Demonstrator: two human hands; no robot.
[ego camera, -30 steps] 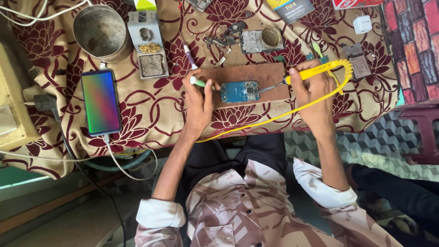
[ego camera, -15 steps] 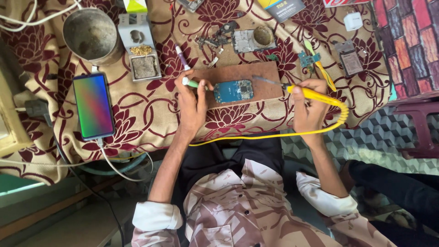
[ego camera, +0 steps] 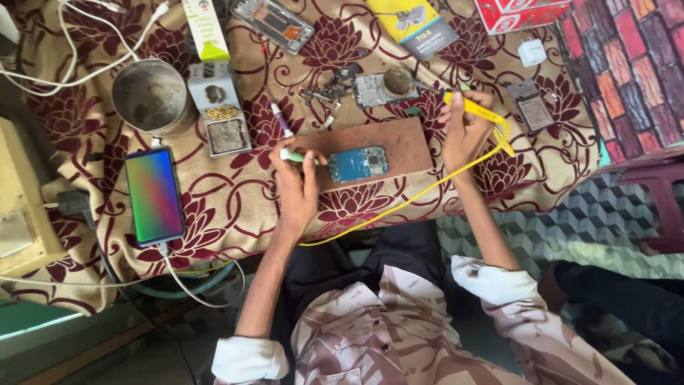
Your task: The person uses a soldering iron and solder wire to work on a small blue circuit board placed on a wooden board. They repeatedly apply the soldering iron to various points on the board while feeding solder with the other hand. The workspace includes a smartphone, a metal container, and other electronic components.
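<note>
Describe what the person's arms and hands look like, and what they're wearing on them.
Both hands, the left hand and the right hand, are bare: no gloves, and no rings or watch that I can make out. The forearms are uncovered. The shirt is pale with a brown leaf-like pattern, and its sleeves are rolled up to the elbows, showing plain white cuffs.

Both forearms bare and reaching toward 12 o'clock, sleeves rolled to the elbows, left hand (ego camera: 296,182) curled with fingertips pinched together near the middle, right hand (ego camera: 464,128) out at about 2 o'clock, fingers wrapped in a loose fist, wrist bent slightly inward.
</note>
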